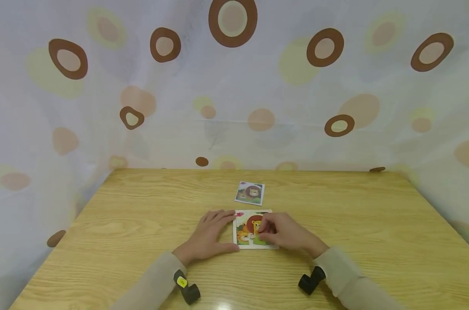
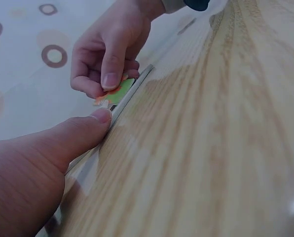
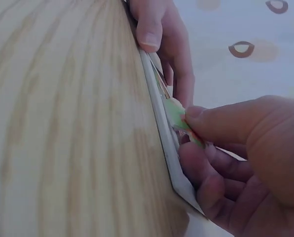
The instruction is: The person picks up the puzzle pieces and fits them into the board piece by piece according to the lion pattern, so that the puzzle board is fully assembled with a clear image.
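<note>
A white-framed jigsaw puzzle with a lion picture lies flat on the wooden table. My left hand rests at its left side, fingers stretched to the upper left corner and the thumb on the lower left edge. Over the right half of the picture, my right hand pinches a green and orange puzzle piece between thumb and fingers. In the left wrist view the same puzzle piece is tilted up from the frame. The right hand hides part of the picture.
Behind the puzzle lies a small card printed with a similar lion picture. The wooden table meets a patterned cloth at the back and sides.
</note>
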Demonstrator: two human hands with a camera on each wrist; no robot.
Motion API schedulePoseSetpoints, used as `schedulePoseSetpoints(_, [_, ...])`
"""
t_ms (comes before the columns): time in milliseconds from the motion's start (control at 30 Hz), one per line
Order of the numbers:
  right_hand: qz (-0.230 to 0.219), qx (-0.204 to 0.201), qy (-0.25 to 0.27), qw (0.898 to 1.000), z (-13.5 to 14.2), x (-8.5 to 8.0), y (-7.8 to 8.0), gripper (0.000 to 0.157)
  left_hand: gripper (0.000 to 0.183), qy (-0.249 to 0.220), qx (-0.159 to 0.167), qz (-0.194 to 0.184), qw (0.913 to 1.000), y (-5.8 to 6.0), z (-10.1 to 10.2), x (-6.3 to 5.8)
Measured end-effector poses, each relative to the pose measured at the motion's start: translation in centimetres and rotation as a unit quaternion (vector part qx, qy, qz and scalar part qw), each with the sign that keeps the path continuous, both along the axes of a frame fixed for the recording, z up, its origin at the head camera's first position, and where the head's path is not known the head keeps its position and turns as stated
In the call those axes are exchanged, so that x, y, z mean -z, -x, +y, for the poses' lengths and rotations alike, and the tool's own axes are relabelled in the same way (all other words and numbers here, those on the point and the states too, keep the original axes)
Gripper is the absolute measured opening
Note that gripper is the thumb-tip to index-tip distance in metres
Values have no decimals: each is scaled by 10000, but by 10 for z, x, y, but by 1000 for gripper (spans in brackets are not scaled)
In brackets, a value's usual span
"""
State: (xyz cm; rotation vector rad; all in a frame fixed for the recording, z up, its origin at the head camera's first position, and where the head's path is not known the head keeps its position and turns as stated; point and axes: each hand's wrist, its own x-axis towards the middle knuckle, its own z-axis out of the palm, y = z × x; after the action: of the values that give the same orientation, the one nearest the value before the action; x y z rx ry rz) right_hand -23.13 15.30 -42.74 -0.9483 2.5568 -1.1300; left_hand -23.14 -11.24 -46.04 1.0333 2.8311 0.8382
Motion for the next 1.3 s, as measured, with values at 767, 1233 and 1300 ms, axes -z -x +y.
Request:
schedulePoseSetpoints(767, [329, 886, -786, 9924, -26, -12, -4, 18, 80, -74, 72, 43, 9999, 0, 1, -1])
schedulePoseSetpoints(1233, [198, 1029, -567, 9929, -23, -6, -7, 17, 80, -51, 28, -6, 10000, 0, 1, -2])
schedulePoseSetpoints(1300, [185, 885, -532, 9945, -20, -5, -8, 16, 81, -48, 13, -16, 10000, -1, 1, -1])
